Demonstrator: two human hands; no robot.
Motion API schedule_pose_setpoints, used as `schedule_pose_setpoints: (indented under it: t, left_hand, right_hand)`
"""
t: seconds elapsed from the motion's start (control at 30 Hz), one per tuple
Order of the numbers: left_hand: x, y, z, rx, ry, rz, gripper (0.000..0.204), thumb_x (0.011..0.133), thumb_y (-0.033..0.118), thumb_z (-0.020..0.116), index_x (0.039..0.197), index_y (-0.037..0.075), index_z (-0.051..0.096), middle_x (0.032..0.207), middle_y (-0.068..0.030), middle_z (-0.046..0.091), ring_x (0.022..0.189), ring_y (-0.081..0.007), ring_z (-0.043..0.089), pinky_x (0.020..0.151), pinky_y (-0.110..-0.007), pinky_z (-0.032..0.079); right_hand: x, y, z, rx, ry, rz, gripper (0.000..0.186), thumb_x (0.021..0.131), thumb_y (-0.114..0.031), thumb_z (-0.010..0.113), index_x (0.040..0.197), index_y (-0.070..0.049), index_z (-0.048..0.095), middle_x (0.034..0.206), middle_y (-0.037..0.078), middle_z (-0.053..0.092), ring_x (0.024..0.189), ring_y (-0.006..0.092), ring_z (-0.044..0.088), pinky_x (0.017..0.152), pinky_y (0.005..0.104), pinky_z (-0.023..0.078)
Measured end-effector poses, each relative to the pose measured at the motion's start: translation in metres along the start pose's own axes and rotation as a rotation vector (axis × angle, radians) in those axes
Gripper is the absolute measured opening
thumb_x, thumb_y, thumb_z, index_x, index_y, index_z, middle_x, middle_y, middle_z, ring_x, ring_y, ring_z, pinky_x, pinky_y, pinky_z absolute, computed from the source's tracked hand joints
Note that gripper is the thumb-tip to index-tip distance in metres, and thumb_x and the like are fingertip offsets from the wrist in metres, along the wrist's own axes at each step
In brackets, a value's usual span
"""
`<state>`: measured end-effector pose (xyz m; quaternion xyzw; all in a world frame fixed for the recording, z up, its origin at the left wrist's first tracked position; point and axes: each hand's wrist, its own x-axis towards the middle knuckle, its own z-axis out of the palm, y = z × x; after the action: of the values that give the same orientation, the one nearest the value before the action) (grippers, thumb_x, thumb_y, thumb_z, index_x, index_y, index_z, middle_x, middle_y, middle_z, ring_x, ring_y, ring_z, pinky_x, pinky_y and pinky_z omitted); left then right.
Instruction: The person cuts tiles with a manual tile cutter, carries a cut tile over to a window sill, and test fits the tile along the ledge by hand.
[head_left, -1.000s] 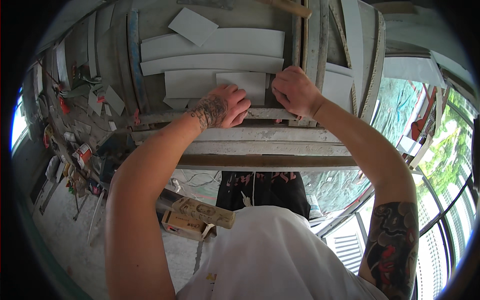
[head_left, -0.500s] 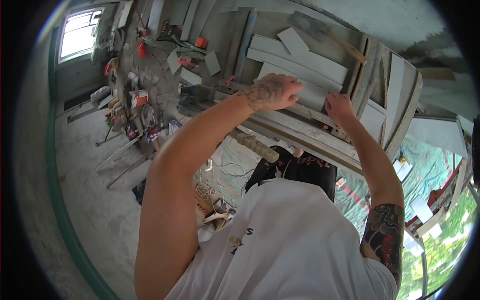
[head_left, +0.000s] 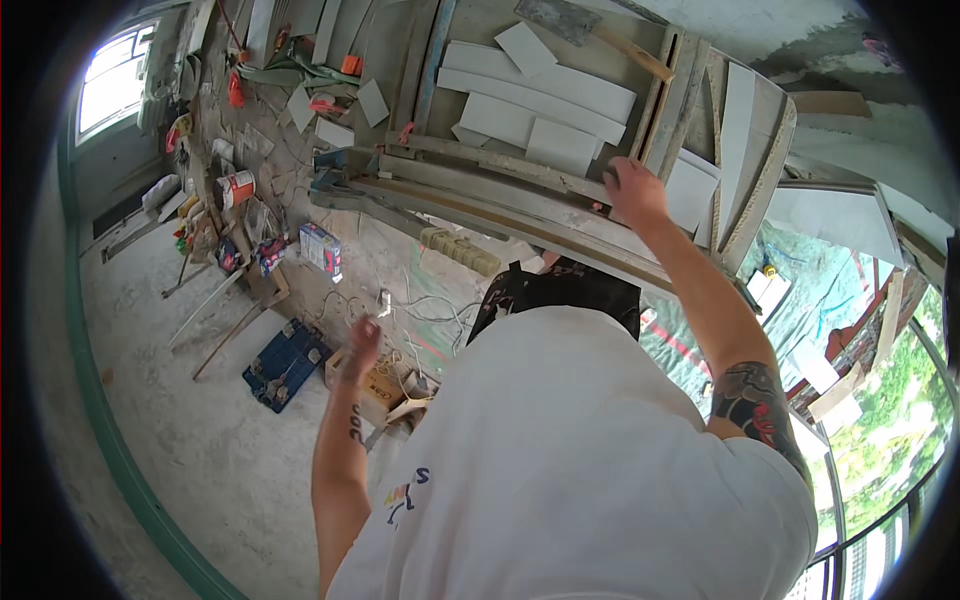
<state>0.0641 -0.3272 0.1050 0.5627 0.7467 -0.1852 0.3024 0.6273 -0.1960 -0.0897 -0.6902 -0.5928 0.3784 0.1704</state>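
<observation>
My right hand (head_left: 638,193) is at the right end of a dusty metal rail (head_left: 490,160) on the workbench. Its fingers are bent over the rail's end, and what lies under them is hidden. Just beyond the rail, a pale square tile piece (head_left: 562,146) rests against longer pale tile strips (head_left: 535,90). Low on my left side hangs my left hand (head_left: 364,342), away from the bench. It is foreshortened and blurred, so its fingers cannot be read. Nearest to it are a cardboard box (head_left: 382,390) and loose white cables (head_left: 440,308) on the floor.
At the back of the bench lies a wooden-handled trowel (head_left: 635,50). A tape-wrapped bar (head_left: 460,251) juts out below the rail. On the floor at left are a blue case (head_left: 287,365), a printed carton (head_left: 321,250), a bucket (head_left: 237,188) and thin sticks (head_left: 228,350).
My left hand has left the tiles and dropped to my left side. My right hand stays by the rail's end. A square tile piece now shows where my left hand was. The view has shifted.
</observation>
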Motion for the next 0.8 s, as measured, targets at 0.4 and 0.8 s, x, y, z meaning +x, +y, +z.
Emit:
schedule_pose_setpoints:
  t: [0.4, 0.8]
  left_hand:
    - [0.012, 0.071, 0.077, -0.508, -0.018, 0.156, 0.030, 0.096, 0.014, 0.060, 0.123, 0.002, 0.057, 0.091, -0.0086, 0.067, 0.082, -0.0156, 0.062, 0.074, -0.031, 0.051]
    - [-0.059, -0.030, 0.106, -0.365, -0.070, -0.144, 0.035, 0.094, 0.030, 0.062, 0.121, 0.008, 0.061, 0.089, -0.0125, 0.069, 0.080, -0.0231, 0.066, 0.072, -0.037, 0.054]
  right_hand:
    - [0.037, -0.063, 0.072, -0.510, -0.282, -0.340, 0.037, 0.089, -0.033, 0.068, 0.109, -0.004, 0.056, 0.098, 0.015, 0.065, 0.090, 0.0328, 0.069, 0.075, 0.0439, 0.057]
    - [0.058, -0.078, 0.102, -0.509, -0.241, -0.221, 0.022, 0.087, -0.018, 0.060, 0.103, -0.003, 0.061, 0.103, 0.020, 0.068, 0.096, 0.0387, 0.068, 0.079, 0.0497, 0.056]
